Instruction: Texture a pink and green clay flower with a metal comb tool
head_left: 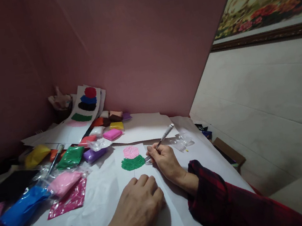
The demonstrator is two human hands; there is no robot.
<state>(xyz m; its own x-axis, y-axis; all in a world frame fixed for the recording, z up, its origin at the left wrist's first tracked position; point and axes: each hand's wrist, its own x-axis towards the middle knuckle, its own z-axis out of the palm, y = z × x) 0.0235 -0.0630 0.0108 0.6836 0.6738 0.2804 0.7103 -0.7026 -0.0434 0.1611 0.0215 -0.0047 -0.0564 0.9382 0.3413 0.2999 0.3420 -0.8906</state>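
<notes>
A white sheet [125,176] bears a pink clay patch [131,152] above a ridged green clay patch [133,162]. Fingers of my right hand [166,162] are wrapped round a metal fork [166,134] with a ribbed handle; its tines point left and meet the right edge of the green patch. My left hand [140,203] rests on the sheet below the patches, fingers curled and closed; whether anything lies under them is hidden.
Clay packets, among them a green one [70,157] and a blue one [25,211], cover the left side. Behind them leans a sheet with coloured patches [79,127]. Clear plastic [183,142] lies right of the fork. A pink board [129,54] stands behind.
</notes>
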